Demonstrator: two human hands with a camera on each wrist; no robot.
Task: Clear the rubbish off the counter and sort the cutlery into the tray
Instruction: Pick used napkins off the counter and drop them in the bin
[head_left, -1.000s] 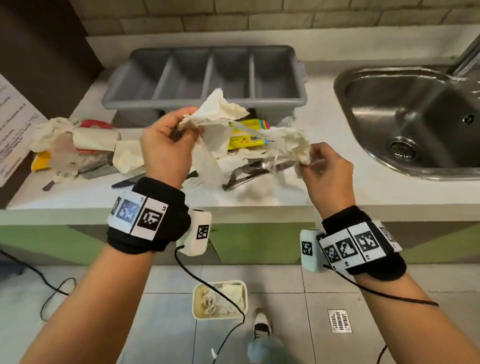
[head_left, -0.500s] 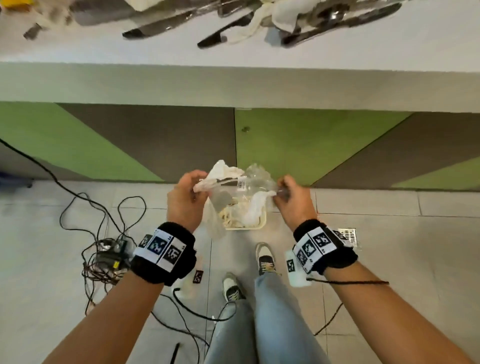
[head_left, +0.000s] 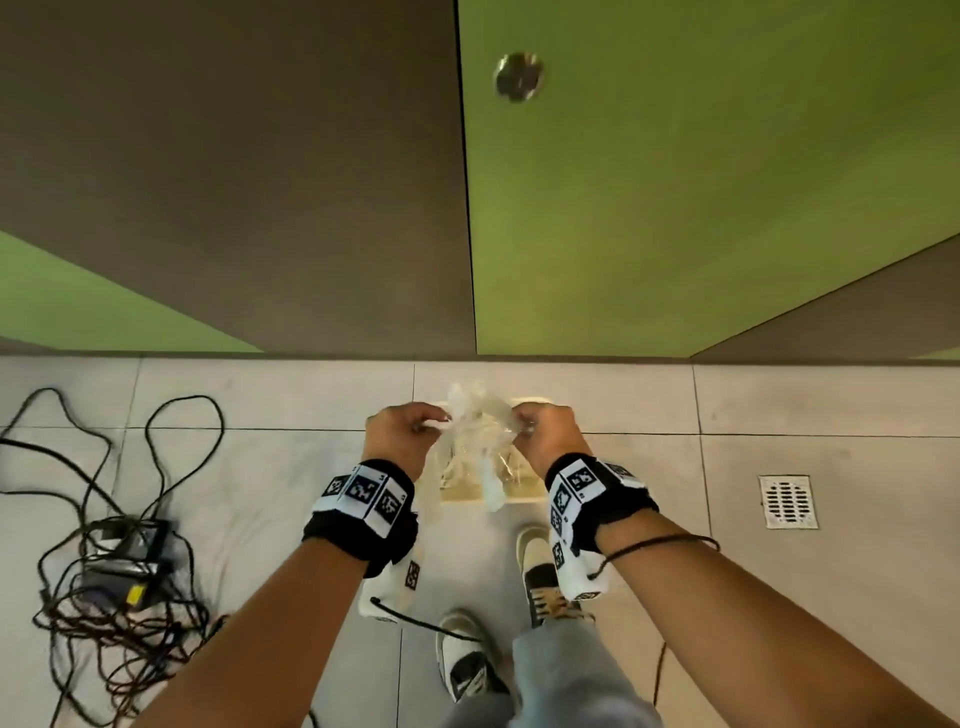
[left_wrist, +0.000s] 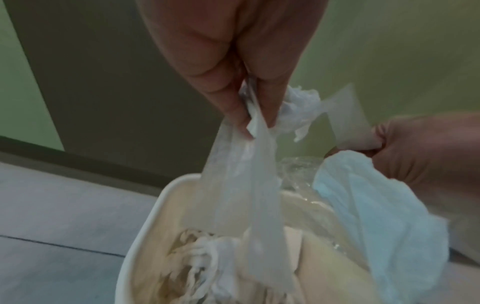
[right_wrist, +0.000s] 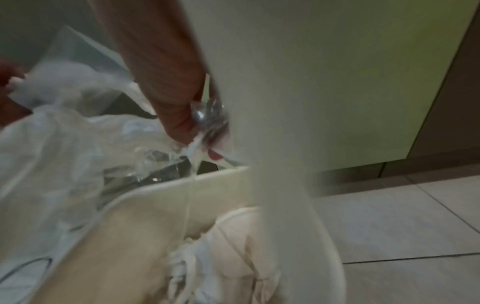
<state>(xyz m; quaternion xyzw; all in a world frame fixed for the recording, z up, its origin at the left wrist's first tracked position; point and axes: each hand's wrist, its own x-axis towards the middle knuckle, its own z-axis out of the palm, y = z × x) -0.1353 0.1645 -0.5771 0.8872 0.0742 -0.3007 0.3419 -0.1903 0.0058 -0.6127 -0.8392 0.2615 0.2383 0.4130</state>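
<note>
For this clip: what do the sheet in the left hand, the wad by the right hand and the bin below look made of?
Sheet: thin translucent plastic film, probably; the bin shows faintly through it.
Wad: soft white tissue paper, matte and crumpled.
Bin: cream, smooth rounded rim, likely moulded plastic.
Left hand and right hand both pinch the rubbish.

Two hands (head_left: 402, 436) (head_left: 545, 439), one cream bin (left_wrist: 145, 226), two shoes (head_left: 465, 660) (head_left: 540, 571), one floor drain (head_left: 788, 501), one cable tangle (head_left: 119, 587).
</note>
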